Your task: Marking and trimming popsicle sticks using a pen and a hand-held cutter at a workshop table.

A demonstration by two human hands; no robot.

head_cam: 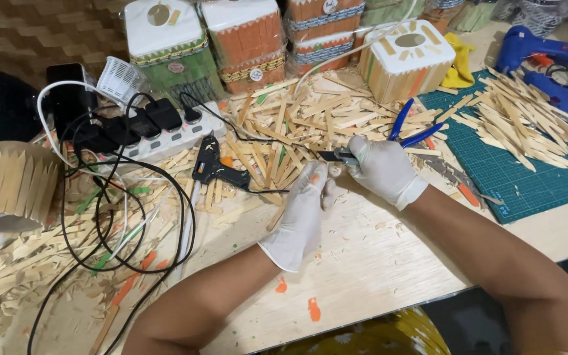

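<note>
Head view, worktable seen from above.

Left hand (pixel 304 213): white-gloved, forearm entering from the lower left, wrist straight, fingers curled shut in a pinch on a small orange-tipped wooden stick piece (pixel 315 177) held just beside the pliers' nose.

Right hand (pixel 382 169): white-gloved, forearm entering from the lower right, fingers wrapped closed around the blue-handled cutting pliers (pixel 402 128). The two handles stick up and away past the knuckles; the dark jaws point left toward the other hand's stick piece. Whether the jaws bite the piece cannot be told.

The stick piece sits at the table's centre, between the two hands, above the pale wooden tabletop (pixel 363 263).

Count of other items:
- One black hot-glue gun (pixel 210 167), lying left of the hands, its cord trailing toward them.
- Two blue hot-glue guns (pixel 540 62), upper right, lying close together.
- One white power strip (pixel 165 138) with several black plugs, plus tangled black and white cables.
- One green gridded cutting mat (pixel 520 174), right, bearing one heap of cut flat wooden sticks (pixel 520 118).
- One larger heap of natural wooden sticks (pixel 290 128) directly behind the hands.
- One square stick-clad box with white lid and oval opening (pixel 405 59), behind the pliers.
- At least four wrapped stick-built boxes (pixel 244 36) in green and orange along the far edge.
- One round stick-clad container (pixel 8 184), far left.
- One small white plastic basket (pixel 119 79), near the strip.
- Orange and green stick scraps scattered at lower left; number too many to tell.
</note>
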